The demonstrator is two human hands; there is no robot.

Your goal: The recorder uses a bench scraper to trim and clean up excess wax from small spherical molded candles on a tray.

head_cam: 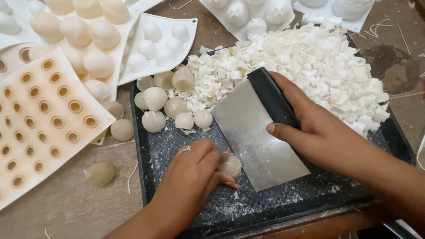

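Pinning a small cream wax ball (231, 166) against the dark tray (146, 146) with our left hand (195, 170), we had its fingers curled down over the ball so that only one pale side showed. Our right hand (318, 137) was wrapped firmly around the black handle (272, 97) of a flat metal scraper (256, 141), thumb laid along the grip. The blade sloped down toward the ball, its lower edge just beside it; we could not tell whether the two touched. White dust and small crumbs speckled the tray floor around both hands.

Farther up the tray, a cluster of rounded wax pieces (170, 108) sat near the left rim, several touching each other. Behind the scraper rose a large heap of white wax shavings (310, 66), filling the far right part of the tray.

Left of the tray, on the brown tabletop (66, 208), a lone wax ball (100, 173) lay well apart from the others. Beside it spread an orange-tinted silicone mould (40, 124) with rows of ringed holes. Beyond that lay a mould of cream domes (84, 40), and white moulds (159, 40) lined the far edge.
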